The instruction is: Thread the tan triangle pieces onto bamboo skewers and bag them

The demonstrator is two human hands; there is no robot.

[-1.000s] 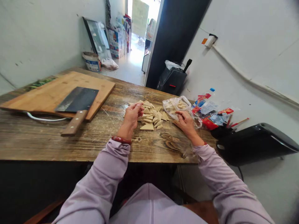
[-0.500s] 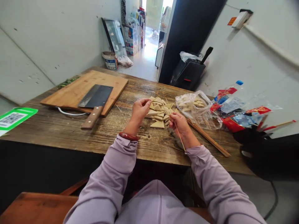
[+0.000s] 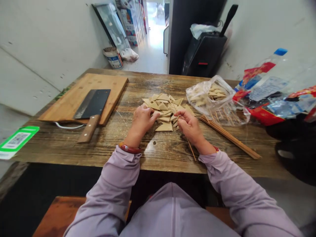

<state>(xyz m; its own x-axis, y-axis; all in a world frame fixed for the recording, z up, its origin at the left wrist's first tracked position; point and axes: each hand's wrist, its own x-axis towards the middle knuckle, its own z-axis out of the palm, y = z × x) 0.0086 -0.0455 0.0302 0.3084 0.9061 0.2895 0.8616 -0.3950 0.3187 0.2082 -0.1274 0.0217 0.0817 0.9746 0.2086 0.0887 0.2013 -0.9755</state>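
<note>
A loose pile of pale tan triangular slices, which look like dried tofu, lies mid-table. At its left edge is my left hand, thumb and forefinger apart and touching the slices; its other fingertips are hidden. My right hand pinches a thin bamboo skewer at the pile's right side. The skewer slants from above the slices down past my palm toward the table's front edge. Right of that hand lies a bundle of bare skewers. Behind the bundle, a clear plastic bag holds skewered slices.
A cleaver rests on a wooden cutting board at the left, its handle over the near edge. A green QR-code card sits at the table's left. Plastic packaging and a dark container crowd the right end.
The view has tipped downward. My left hand has lowered onto the pile's left edge, its thumb and forefinger parting. My right hand still holds the skewer, its tip now showing over the slices.
</note>
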